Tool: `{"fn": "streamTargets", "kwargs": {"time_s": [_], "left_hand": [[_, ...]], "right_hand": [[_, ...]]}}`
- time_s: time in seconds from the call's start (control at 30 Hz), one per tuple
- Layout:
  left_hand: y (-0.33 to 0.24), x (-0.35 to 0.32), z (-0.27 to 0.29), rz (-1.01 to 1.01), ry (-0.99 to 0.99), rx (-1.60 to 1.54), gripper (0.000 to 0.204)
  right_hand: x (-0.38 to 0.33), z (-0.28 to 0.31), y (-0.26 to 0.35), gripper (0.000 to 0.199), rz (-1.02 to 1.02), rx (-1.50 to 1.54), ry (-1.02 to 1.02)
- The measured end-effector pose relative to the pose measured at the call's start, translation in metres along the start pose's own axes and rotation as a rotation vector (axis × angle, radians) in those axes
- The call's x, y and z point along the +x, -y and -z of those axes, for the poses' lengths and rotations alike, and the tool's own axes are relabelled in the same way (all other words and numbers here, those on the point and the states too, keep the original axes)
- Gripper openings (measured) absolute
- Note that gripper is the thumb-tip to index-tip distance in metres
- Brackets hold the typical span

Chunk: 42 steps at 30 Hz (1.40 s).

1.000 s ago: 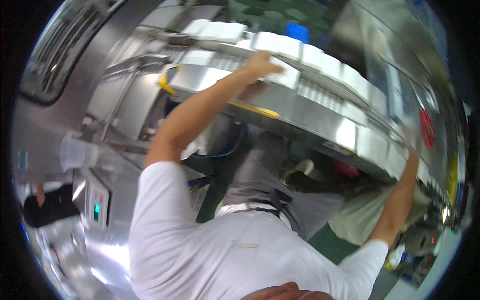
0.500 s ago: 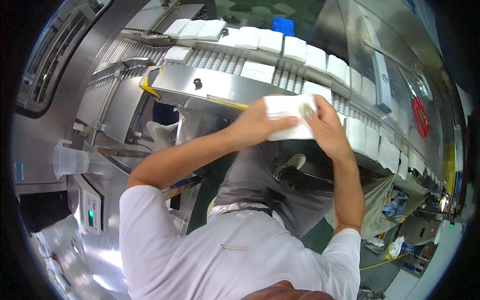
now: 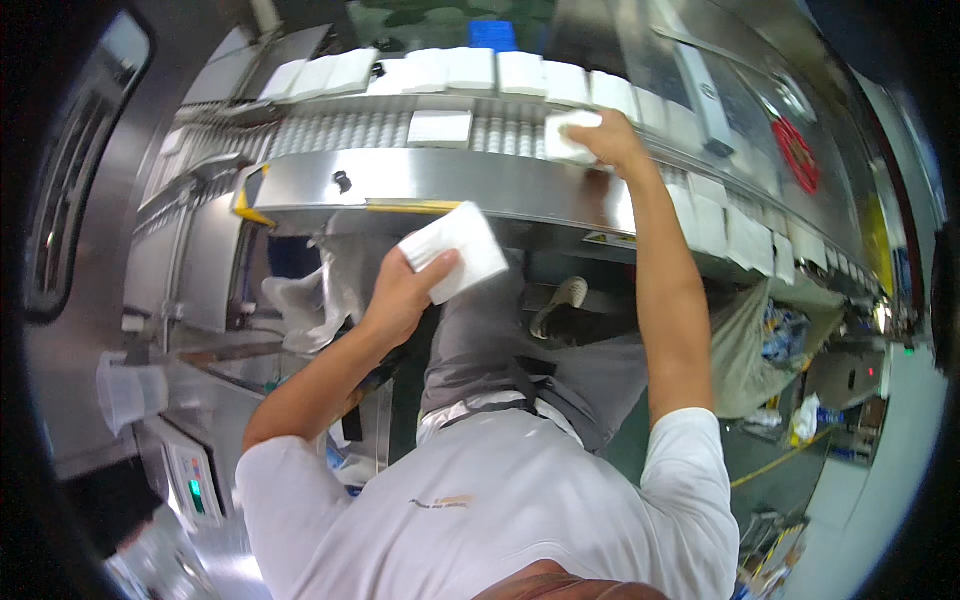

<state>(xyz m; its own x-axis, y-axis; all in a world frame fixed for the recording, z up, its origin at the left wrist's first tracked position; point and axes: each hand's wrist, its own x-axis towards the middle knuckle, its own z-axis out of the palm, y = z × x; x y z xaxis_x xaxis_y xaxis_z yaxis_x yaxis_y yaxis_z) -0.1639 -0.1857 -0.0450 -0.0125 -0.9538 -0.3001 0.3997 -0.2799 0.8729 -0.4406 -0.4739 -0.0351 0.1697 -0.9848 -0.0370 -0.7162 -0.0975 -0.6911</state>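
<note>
My left hand (image 3: pixel 405 290) grips a square white stack of folded tissue-like sheets (image 3: pixel 470 245), its thumb across the top. It is held tilted in the air, on the near side of the conveyor's metal rail (image 3: pixel 410 180). My right hand (image 3: pixel 615 140) reaches over the rail to the roller conveyor (image 3: pixel 335 132). Its thumb lies on a second white stack (image 3: pixel 562 140); the fingers under or behind that stack are partly hidden. Another white stack (image 3: pixel 440 128) rests on the rollers to the left of my right hand.
A row of white stacks (image 3: pixel 425 72) lines the conveyor's far side, with more stacks (image 3: pixel 750 240) to the right. A blue block-shaped thing (image 3: pixel 492 36) is behind the row. At left are a scale (image 3: pixel 193 485) and a translucent jug (image 3: pixel 130 390). A red coiled cord (image 3: pixel 797 155) hangs at right.
Both hands were together on one white stack over the rail. Now they are apart: the left has drawn back left holding a stack, and the right has moved out to a stack at the conveyor.
</note>
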Motion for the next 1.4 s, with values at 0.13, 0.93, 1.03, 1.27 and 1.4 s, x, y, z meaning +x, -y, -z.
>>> {"fn": "streamTargets", "kwargs": {"time_s": [0.13, 0.93, 1.03, 1.27, 1.4], "left_hand": [[0.017, 0.010, 0.013, -0.020, 0.088, -0.166, 0.056], [0.016, -0.016, -0.027, 0.168, 0.151, 0.096, 0.070], [0.022, -0.009, -0.014, 0.158, 0.234, 0.098, 0.066], [0.011, -0.021, -0.015, 0.203, 0.146, 0.010, 0.053], [0.018, -0.018, -0.011, 0.249, 0.221, -0.026, 0.053]], "right_hand": [[-0.117, 0.034, 0.093, 0.057, 0.167, 0.387, 0.292], [-0.118, 0.145, -0.054, 0.028, -0.004, -0.256, -0.123], [-0.051, 0.150, -0.090, 0.031, 0.066, -0.069, -0.180], [-0.070, 0.183, -0.093, 0.052, 0.106, -0.845, -0.086], [-0.162, 0.180, -0.085, 0.080, 0.448, -0.703, 0.120]]}}
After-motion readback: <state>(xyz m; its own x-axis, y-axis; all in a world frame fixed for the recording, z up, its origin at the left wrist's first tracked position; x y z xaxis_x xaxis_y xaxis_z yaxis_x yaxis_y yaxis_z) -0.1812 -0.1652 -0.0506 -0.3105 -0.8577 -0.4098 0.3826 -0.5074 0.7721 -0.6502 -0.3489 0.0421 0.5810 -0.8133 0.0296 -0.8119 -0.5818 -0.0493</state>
